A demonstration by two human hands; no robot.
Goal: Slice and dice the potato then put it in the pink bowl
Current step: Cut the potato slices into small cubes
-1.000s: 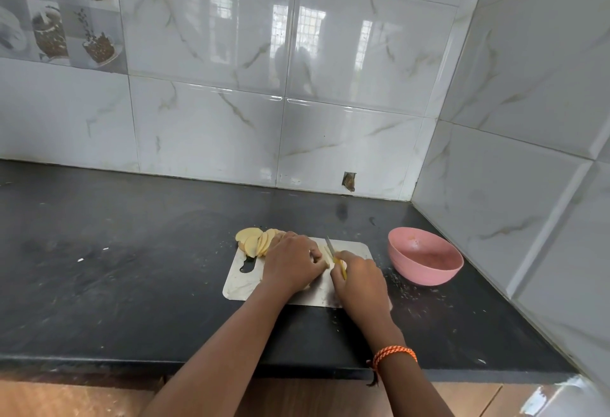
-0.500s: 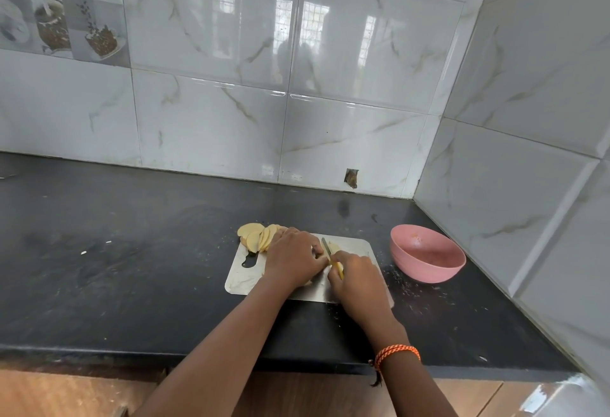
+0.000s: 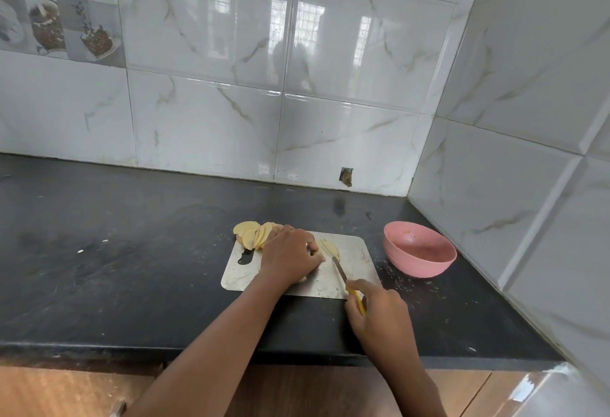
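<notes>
A steel cutting board lies on the black counter. Pale potato slices are fanned at its far left corner. My left hand covers the middle of the board, fingers curled down onto potato pieces, with a few thin strips showing just right of its fingertips. My right hand grips the yellow handle of a small knife at the board's near right corner; the blade points away toward the strips. The pink bowl stands right of the board and looks empty.
White tiled walls close the corner behind and to the right of the bowl. The black counter stretches left of the board with a few crumbs on it. Its front edge runs just below my forearms, above wooden cabinet fronts.
My right hand has drawn the knife back toward me, from beside my left fingertips to the board's near right corner. The cut strips are now uncovered. My left hand stays in place.
</notes>
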